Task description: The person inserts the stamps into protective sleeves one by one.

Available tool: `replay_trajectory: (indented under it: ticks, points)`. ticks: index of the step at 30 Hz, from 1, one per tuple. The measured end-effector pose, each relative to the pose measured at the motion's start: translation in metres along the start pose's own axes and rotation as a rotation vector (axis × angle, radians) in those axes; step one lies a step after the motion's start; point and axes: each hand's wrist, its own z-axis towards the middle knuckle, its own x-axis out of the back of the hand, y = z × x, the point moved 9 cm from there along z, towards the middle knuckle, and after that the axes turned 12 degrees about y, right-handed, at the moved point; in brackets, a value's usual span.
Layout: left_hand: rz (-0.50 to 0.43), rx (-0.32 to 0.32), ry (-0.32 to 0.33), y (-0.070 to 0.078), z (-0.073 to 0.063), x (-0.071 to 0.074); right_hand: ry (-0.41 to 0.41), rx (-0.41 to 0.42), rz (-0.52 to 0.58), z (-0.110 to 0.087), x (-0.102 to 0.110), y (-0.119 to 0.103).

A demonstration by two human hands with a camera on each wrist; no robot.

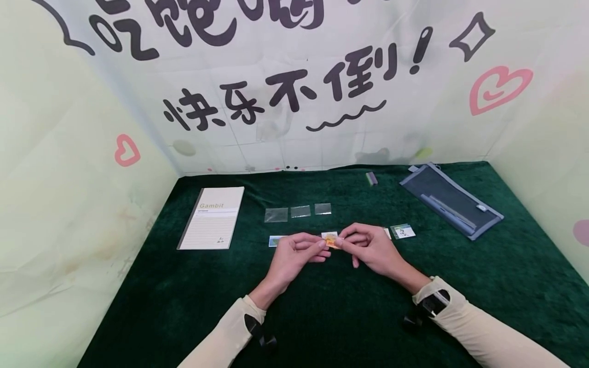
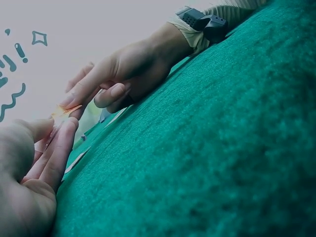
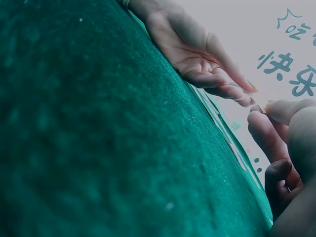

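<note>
Both hands meet over the cloth, at a small orange-and-yellow printed paper piece point(image 1: 330, 239) like a stamp or little card. My left hand point(image 1: 294, 255) pinches its left side between thumb and fingers. On the other side, my right hand point(image 1: 374, 249) pinches the right edge with thumb and index finger. In the left wrist view the orange piece point(image 2: 65, 110) is raised above the cloth, partly covered by fingertips. A blue-green printed piece point(image 1: 274, 240) lies just left of the left hand. Beyond the right hand lie a white printed piece point(image 1: 405, 232) and another one, partly hidden.
Three small clear plastic sleeves point(image 1: 276, 215) lie in a row behind the hands. A notebook point(image 1: 211, 220) is at the left. At the right sits a blue mesh zip pouch point(image 1: 460, 204) with pens inside. A small purple-green block point(image 1: 371, 179) lies near the back edge.
</note>
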Motion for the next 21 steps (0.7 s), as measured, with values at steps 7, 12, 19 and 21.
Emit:
replay_trajectory:
  ticks: [7, 12, 19, 21]
  points:
    - [-0.004, 0.006, 0.001, 0.0022, 0.0002, -0.0011, -0.019, -0.019, -0.029, -0.0004, -0.0013, 0.0007]
    - [0.007, -0.009, 0.001, 0.0047, 0.0003, -0.0018, -0.032, -0.042, -0.037, -0.0006, -0.0023, 0.0023]
    - [0.031, -0.014, 0.012, 0.0062, 0.0004, -0.0014, -0.039, -0.064, -0.061, -0.0002, -0.0032, 0.0021]
    - [0.038, -0.016, 0.012, 0.0067, 0.0003, -0.0017, -0.041, -0.070, -0.063, -0.0001, -0.0034, 0.0021]
